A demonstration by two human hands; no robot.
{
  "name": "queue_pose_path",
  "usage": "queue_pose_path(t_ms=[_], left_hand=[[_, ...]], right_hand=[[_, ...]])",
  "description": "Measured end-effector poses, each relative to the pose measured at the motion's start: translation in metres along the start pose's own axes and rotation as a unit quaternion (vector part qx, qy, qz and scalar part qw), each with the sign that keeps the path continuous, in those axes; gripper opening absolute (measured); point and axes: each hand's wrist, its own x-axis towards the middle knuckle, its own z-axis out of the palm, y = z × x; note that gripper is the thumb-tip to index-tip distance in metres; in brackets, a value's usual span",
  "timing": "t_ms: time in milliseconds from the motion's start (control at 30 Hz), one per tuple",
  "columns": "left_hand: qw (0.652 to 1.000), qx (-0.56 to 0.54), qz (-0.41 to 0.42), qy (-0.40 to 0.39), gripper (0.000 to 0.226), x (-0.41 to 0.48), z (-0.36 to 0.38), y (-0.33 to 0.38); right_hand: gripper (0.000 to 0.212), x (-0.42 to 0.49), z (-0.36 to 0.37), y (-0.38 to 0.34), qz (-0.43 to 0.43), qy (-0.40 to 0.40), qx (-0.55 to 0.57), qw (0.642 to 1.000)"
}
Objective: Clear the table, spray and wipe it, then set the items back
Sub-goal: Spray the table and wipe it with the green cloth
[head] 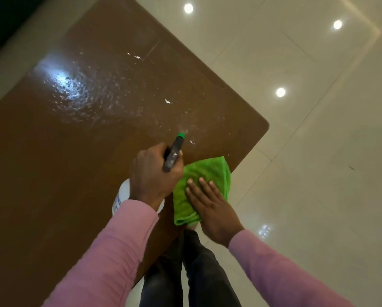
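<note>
spray bottle (173, 155) is gripped in the left hand (154, 176), fingers curled round its neck and trigger. its white body hangs low over the near edge of the worktop (52, 173), green nozzle aimed away. it looks like light, rigid plastic, likely slick when wet, so the neck under the trigger seems the surest hold. just beside it the right hand (212, 209) lies flat, fingers straight, pressing a folded green microfibre cloth (205, 171), soft and limp, best bunched under the palm. farther out, spray droplets (92, 94) and small white specks (168, 101) dot the brown surface.
</note>
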Motion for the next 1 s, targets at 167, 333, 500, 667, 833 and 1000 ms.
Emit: queue_pose_path(t_ms=[167, 333, 500, 667, 833, 1000], left_hand=[[1.000, 0.001, 0.000, 0.019, 0.017, 0.012, -0.022, -0.018], [0.999, -0.023, -0.028, 0.002, 0.013, 0.012, -0.026, -0.044], [0.998, -0.038, -0.044, -0.007, 0.015, 0.014, -0.021, -0.058], [0.998, -0.049, -0.044, -0.010, 0.022, 0.020, -0.020, -0.062], [0.997, -0.061, -0.026, -0.029, 0.012, 0.016, -0.018, -0.065], [0.996, -0.085, -0.020, -0.016, 0.023, 0.016, -0.021, -0.066]], right_hand=[[0.074, 0.010, -0.016, 0.051, -0.016, 0.018, -0.009, 1.000], [0.075, 0.062, -0.079, 0.132, 0.219, 0.089, 0.064, 0.970], [0.082, 0.056, -0.034, 0.042, 0.131, 0.081, 0.036, 0.987], [0.070, 0.023, -0.017, 0.024, 0.040, 0.015, 0.033, 0.999], [0.075, 0.070, -0.081, 0.122, 0.226, 0.075, 0.059, 0.969], [0.081, 0.099, -0.073, 0.078, 0.197, 0.082, 0.052, 0.976]])
